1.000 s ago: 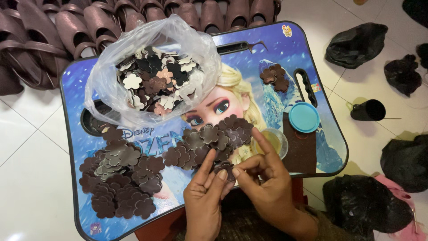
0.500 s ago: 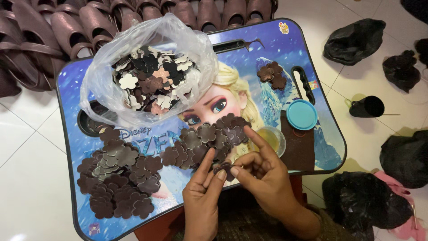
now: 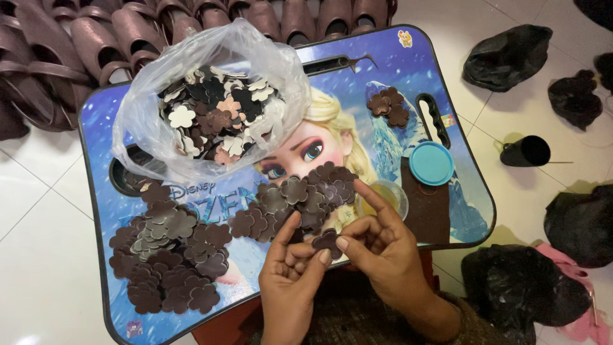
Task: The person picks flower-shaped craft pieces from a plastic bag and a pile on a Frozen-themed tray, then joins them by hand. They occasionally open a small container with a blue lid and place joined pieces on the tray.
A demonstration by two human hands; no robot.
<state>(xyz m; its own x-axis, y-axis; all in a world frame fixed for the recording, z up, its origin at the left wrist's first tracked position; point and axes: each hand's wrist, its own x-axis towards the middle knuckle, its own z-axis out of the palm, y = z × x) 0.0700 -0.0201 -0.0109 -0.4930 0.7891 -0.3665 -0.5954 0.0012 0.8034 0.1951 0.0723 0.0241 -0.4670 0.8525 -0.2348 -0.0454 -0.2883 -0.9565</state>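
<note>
My left hand (image 3: 292, 271) and my right hand (image 3: 377, 246) meet at the near edge of a small blue picture-printed lap table (image 3: 115, 306). Between their fingertips they pinch one dark brown flower-shaped cutout (image 3: 327, 241). Just beyond the fingers lies a row of overlapping brown flower cutouts (image 3: 290, 198). A larger heap of the same brown flowers (image 3: 169, 252) covers the table's near left part. At the far left sits a clear plastic bag (image 3: 211, 102), open, with brown, black and cream flower pieces inside.
A few brown flowers (image 3: 388, 106) lie at the table's far right, near a round blue lid (image 3: 431, 163) and a small yellowish open jar (image 3: 383, 195). Brown sandal straps (image 3: 76, 38) line the floor behind. Black bags (image 3: 507, 54) and a black cone (image 3: 525, 152) lie right.
The view has shifted slightly. My fingers have worked the single brown flower between both hands; it still sits between the fingertips. Nothing else on the table has moved.
</note>
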